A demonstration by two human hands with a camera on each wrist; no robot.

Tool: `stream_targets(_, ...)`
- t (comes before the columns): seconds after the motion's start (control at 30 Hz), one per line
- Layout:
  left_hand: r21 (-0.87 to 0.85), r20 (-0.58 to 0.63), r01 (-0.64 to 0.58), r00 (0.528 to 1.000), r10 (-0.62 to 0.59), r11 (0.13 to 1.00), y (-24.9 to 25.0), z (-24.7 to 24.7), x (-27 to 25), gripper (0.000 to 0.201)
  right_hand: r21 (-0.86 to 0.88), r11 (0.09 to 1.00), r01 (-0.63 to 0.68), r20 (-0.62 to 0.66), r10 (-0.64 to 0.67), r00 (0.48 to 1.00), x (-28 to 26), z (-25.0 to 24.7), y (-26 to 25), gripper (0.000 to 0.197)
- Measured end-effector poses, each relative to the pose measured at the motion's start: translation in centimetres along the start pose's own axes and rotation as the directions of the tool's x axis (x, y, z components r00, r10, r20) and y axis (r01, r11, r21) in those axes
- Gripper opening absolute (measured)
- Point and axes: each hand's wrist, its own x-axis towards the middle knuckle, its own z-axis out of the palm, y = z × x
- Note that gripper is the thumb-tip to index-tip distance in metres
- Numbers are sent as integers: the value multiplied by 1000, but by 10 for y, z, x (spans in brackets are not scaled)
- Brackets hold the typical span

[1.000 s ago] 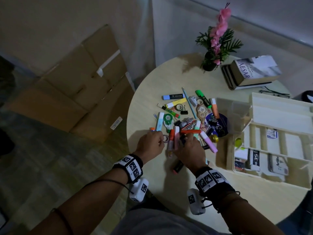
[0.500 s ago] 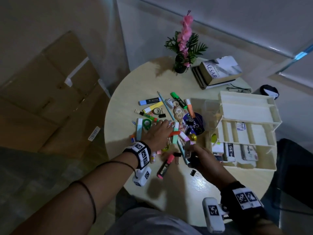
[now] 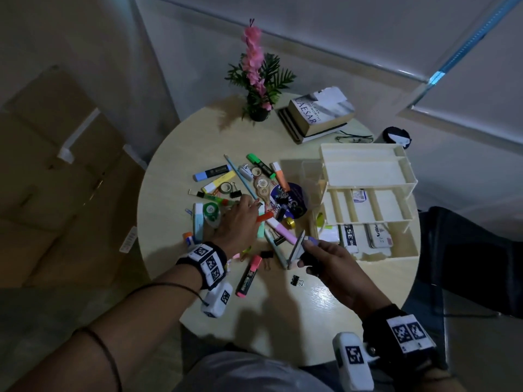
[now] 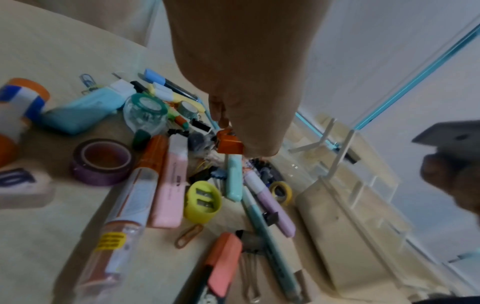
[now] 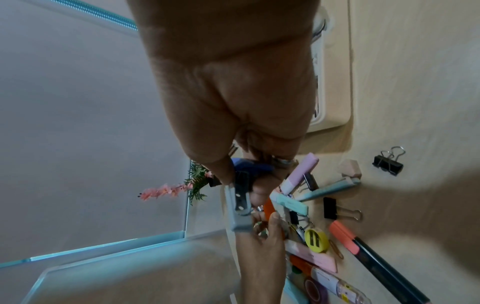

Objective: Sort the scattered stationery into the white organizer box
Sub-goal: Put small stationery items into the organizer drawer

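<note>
Head view: left hand (image 3: 237, 222) flat on the stationery pile (image 3: 243, 193) mid-counter (image 3: 181, 154); right hand (image 3: 325, 258) at 5 o'clock of the pile grips a grey stapler (image 3: 295, 247). White organizer box (image 3: 368, 171) at 3 o'clock.
Left wrist: fingers (image 4: 249, 131) touch an orange clip (image 4: 230, 145), grip unclear; yellow sharpener (image 4: 202, 202) nearer.
Right wrist: fingers curled round the stapler (image 5: 240, 207); binder clip (image 5: 388, 162) on the counter at 2 o'clock.

I can read "CAESAR" down the spine of the top book (image 3: 321, 114), well beyond my fingers. Inside the white organizer box (image 3: 396, 250), just past my right hand (image 3: 336, 274), one box (image 3: 348, 235) shows "SE" and another (image 3: 379, 235) something like "Artline". Smaller print stays illegible to me.
</note>
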Motion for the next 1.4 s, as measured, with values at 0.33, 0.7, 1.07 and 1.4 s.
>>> stream_targets(0.33,-632,7,-29,999,42,774,50,-28,-35,28,-424,868,257,-230,-378,897,-20,-91,-14,27)
stream_targets(0.7,-667,257,108,962,92,737,128,-3,-38,16,-406,877,257,-269,-383,884,1,-187,-15,6)
stream_targets(1.07,-676,299,200,954,16,709,189,17,-23,32,-817,517,255,-92,-555,827,39,-225,-10,15)
stream_targets(1.4,-677,263,219,964,-47,702,205,31,-24,19,-952,291,96,-96,-581,808,82,-220,1,20)
